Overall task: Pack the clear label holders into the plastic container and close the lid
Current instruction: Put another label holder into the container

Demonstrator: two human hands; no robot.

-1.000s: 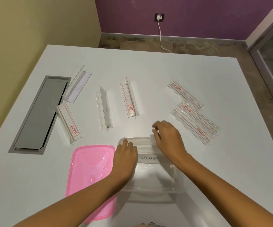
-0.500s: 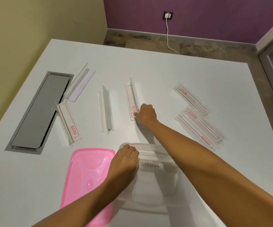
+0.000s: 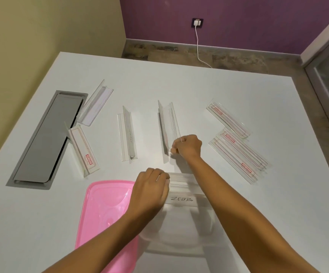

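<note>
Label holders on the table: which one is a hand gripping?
The middle label holder, just beyond the plastic container. The right hand pinches its near end; the rest lie untouched.

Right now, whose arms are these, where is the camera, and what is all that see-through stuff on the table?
No machine here: these are a person's two arms. The single picture comes from a camera worn on their head, looking down at a white table. The right hand pinches the near end of a clear label holder, tipping it up. The left hand rests on the rim of a clear plastic container with "ZEBRA" written on it. Its pink lid lies beside it, so the box is open. More label holders lie scattered about, some with red print, like the pile on the right. The grey panel is set into the table.
</note>
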